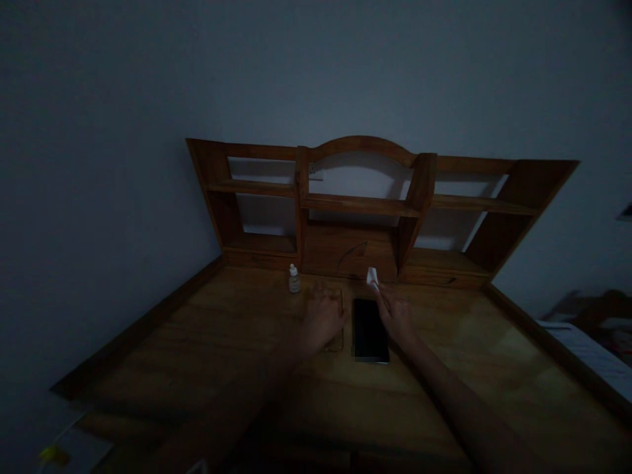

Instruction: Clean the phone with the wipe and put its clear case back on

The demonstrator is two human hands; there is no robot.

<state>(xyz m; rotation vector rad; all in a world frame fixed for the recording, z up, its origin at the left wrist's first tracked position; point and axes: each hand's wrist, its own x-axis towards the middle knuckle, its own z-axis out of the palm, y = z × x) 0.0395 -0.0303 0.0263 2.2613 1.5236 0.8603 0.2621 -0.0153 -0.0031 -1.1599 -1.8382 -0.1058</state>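
In the dim head view, a black-screened phone [370, 332] lies flat on the wooden desk between my hands. A clear phone case [338, 342] rests just left of it, partly covered by my left hand [323, 317]. The fingers of that hand are bent over the case and seem to grip it; the fingertips are hard to make out in the dark. My right hand [395, 317] is at the phone's right edge, closed on a white tissue [372, 278] that sticks up past the thumb. A small clear dropper bottle [294, 282] with a white cap stands upright behind my left hand.
A wooden shelf unit [363, 205] with several compartments runs along the desk's back, against the wall. Raised wooden borders edge the desktop [222, 329] at left and right. A wall socket [315, 172] shows through the shelf. Something yellow [54, 454] sits low at left.
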